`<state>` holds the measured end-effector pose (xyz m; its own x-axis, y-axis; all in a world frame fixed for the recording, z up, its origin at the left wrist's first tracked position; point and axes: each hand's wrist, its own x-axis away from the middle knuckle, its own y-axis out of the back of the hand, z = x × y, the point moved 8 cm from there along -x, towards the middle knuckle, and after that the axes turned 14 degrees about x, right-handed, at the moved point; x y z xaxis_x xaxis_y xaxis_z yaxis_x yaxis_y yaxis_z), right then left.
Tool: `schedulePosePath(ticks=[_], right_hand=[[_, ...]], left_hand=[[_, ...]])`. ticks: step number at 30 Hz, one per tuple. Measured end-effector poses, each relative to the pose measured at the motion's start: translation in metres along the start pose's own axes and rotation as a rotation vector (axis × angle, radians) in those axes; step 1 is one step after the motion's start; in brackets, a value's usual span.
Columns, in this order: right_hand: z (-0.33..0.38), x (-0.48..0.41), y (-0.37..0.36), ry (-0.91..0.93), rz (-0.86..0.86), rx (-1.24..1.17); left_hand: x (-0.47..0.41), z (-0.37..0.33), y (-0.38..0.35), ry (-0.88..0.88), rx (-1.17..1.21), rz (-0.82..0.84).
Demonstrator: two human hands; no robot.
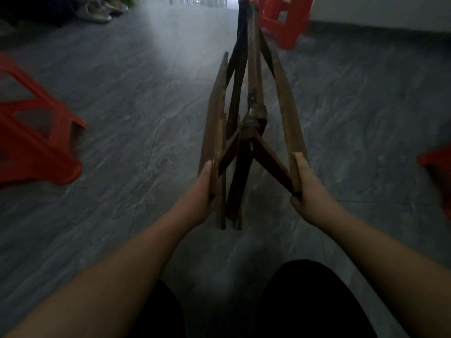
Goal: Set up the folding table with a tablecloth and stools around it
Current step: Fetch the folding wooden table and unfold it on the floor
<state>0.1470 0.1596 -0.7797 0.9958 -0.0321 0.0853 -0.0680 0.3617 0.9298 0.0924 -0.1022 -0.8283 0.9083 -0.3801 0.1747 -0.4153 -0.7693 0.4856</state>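
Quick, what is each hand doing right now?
Left hand: closed, gripping the left side of the brown wooden folding table.
Right hand: closed, gripping the table's right side.

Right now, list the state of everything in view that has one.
folding table, partly open, spread wider at the near end.
left hand, grips the left panel.
right hand, grips the right panel.
left stool, on the floor, untouched.
far stool, on the floor, blurred.
right stool, mostly out of frame.

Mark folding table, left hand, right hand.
folding table [253,123], head view, wrapped centre joint.
left hand [202,193], head view, back of hand.
right hand [307,189], head view, back of hand.
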Motion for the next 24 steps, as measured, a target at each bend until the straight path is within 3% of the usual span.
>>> schedulePosePath(ticks=[10, 24], right_hand=[[0.014, 0.002, 0.048, 0.054, 0.032, 0.255], [0.046, 0.003, 0.113, -0.091, 0.167, 0.651]], left_hand=[[0.025, -0.006, 0.086, 0.021, -0.292, -0.025], [0.052, -0.029, 0.178, 0.179, -0.606, 0.035]])
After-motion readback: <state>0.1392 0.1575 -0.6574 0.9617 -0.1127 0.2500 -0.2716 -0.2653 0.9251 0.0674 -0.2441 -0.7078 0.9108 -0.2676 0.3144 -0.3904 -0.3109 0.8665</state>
